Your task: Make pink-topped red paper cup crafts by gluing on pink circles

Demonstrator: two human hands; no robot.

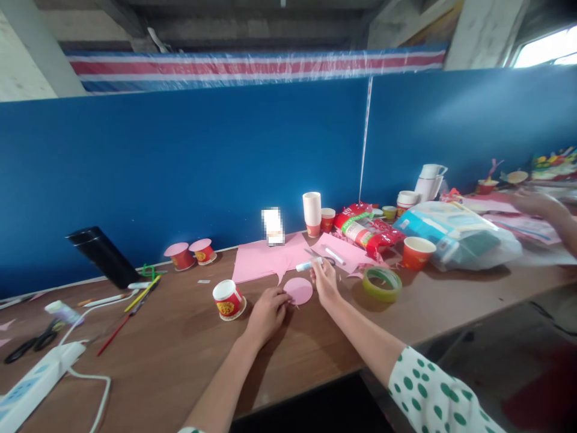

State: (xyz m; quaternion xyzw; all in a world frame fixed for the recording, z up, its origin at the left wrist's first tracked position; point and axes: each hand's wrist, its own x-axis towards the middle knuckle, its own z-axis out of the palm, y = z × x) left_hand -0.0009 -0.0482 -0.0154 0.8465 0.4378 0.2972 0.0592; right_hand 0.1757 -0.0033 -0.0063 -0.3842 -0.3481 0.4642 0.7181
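My left hand rests on the table with its fingers bent, holding the left edge of a round pink paper piece. My right hand is just right of the circle. Its fingers close on a short white tube with pale blue print, which looks like a glue stick, tilted above the circle. A red paper cup stands left of my left hand. Behind the circle lie cut pink paper, scissors and a white pen-like tube.
A roll of yellow tape, an orange cup and a plastic-wrapped pack stand at right. Pink-topped cups and a black bottle are at left, with a power strip. Another person's hand is far right.
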